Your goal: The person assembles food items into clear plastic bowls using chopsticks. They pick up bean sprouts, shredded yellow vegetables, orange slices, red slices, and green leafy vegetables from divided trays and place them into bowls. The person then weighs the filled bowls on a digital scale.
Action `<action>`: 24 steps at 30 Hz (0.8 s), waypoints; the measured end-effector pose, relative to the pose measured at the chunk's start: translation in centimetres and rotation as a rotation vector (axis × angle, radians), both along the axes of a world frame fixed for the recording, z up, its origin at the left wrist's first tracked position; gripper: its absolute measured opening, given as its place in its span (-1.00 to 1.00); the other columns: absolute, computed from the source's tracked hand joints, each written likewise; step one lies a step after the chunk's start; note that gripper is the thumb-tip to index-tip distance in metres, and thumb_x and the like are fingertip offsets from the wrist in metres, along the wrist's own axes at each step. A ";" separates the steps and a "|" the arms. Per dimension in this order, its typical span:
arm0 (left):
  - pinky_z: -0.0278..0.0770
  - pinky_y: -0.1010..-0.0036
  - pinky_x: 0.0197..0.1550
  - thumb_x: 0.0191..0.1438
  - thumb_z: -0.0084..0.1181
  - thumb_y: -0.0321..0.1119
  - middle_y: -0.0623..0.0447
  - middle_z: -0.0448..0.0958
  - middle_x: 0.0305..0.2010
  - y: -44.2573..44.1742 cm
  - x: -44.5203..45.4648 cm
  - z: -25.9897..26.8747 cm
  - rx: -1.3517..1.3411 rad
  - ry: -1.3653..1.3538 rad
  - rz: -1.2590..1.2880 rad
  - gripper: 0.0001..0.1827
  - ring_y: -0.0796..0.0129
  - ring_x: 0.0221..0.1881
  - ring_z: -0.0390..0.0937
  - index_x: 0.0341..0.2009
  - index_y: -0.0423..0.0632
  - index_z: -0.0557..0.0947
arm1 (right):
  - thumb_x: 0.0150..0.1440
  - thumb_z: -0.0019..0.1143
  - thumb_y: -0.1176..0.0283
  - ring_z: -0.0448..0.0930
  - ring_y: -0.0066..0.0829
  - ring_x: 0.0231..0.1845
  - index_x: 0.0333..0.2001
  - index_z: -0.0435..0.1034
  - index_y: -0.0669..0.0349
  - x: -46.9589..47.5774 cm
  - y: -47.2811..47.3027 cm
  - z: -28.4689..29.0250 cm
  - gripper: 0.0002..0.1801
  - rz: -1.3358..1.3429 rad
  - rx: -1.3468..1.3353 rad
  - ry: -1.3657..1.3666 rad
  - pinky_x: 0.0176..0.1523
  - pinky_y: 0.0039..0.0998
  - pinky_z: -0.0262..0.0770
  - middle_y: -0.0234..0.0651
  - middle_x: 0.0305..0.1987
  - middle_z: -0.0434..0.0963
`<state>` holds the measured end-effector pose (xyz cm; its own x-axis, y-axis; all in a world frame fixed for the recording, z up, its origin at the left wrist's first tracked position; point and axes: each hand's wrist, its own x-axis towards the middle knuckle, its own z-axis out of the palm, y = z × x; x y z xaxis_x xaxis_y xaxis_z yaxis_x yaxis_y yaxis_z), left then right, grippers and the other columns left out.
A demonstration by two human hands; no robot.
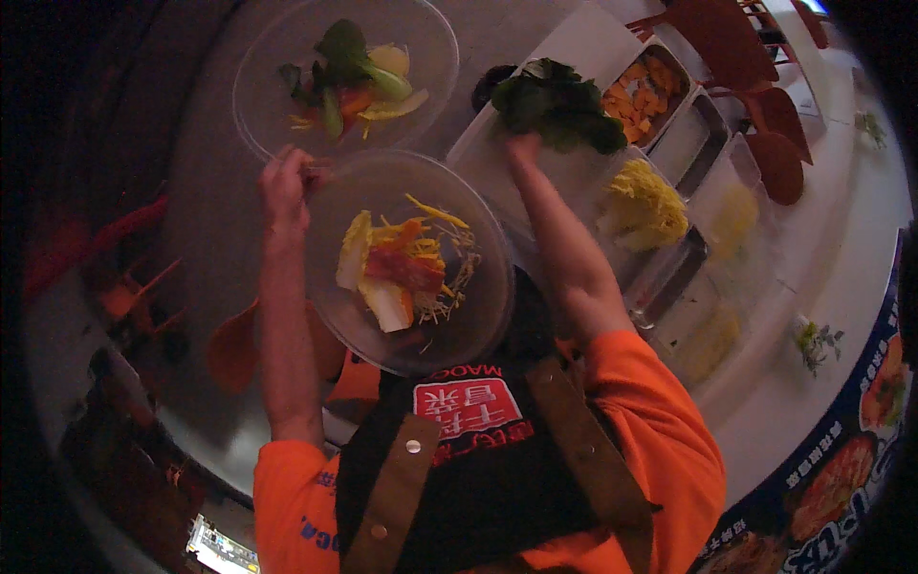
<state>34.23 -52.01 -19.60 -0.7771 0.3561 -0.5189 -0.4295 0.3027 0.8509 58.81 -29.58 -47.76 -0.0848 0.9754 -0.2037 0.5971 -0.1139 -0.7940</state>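
My left hand (pixel 285 188) grips the left rim of a clear round bowl (pixel 473 323) in front of my chest. Inside it lie pale cabbage pieces (pixel 387 305), a reddish slice (pixel 405 271), yellow strips and thin sprouts (pixel 459 262). Just beyond, a second clear bowl (pixel 251 93) holds bok choy (pixel 348 54), a round pale slice and orange pieces. My right hand (pixel 526 148) reaches into a pile of dark leafy greens (pixel 556 107) over a white container (pixel 495 176). The leaves hide its fingers, so their grip cannot be seen.
To the right are a tray of orange pieces (pixel 642 93), a heap of yellow shreds (pixel 645 204) and metal trays (pixel 692 143). Red-brown chairs (pixel 774 158) stand beyond. Plant sprigs (pixel 817 344) lie near the right edge, above a printed banner (pixel 832 473).
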 end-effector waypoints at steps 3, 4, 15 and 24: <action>0.50 0.43 -0.50 -0.07 -0.02 -0.44 0.00 0.48 -0.50 -1.9 -1.2 -1.8 0.015 -0.018 0.035 -0.88 0.29 -0.55 0.49 -0.36 -0.13 0.49 | -0.12 0.23 0.28 0.55 -0.21 -0.16 -0.11 0.37 0.35 1.7 -0.4 5.0 -0.49 0.092 -0.241 0.104 -0.12 -0.33 0.44 -0.15 -0.15 0.53; 0.50 0.43 -0.49 -0.07 -0.02 -0.43 0.00 0.49 -0.50 -1.8 -1.2 -2.4 0.034 -0.041 0.037 -0.88 0.29 -0.56 0.48 -0.38 -0.13 0.49 | -0.10 0.23 0.29 0.55 -0.24 -0.19 -0.12 0.38 0.34 2.9 -0.5 6.1 -0.52 0.084 -0.286 0.152 -0.12 -0.34 0.45 -0.18 -0.17 0.53; 0.44 0.43 -0.52 -0.11 0.07 -0.38 0.04 0.46 -0.60 -1.4 -0.5 -0.9 0.160 0.077 -0.095 -0.89 0.32 -0.63 0.46 -0.54 -0.15 0.49 | 0.03 0.09 0.41 0.59 -0.36 -0.29 -0.08 0.31 0.37 9.4 -3.6 37.1 -0.62 0.332 -0.614 0.613 -0.25 -0.46 0.49 -0.13 -0.21 0.55; 0.49 0.40 -0.57 -0.18 0.05 -0.44 -0.02 0.46 -0.58 -2.4 0.2 -2.0 0.067 0.024 0.096 -0.88 0.24 -0.58 0.53 -0.55 -0.24 0.45 | 0.01 0.13 0.58 0.48 -0.40 0.00 0.12 0.20 0.24 4.3 -13.9 39.4 -0.44 0.985 -0.300 0.004 0.01 -0.42 0.44 -0.21 0.08 0.39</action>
<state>34.38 -54.38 -21.59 -0.8213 0.3130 -0.4770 -0.4327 0.2032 0.8784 63.12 -43.45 -8.35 -0.8204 0.3822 -0.4253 0.5305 0.2312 -0.8156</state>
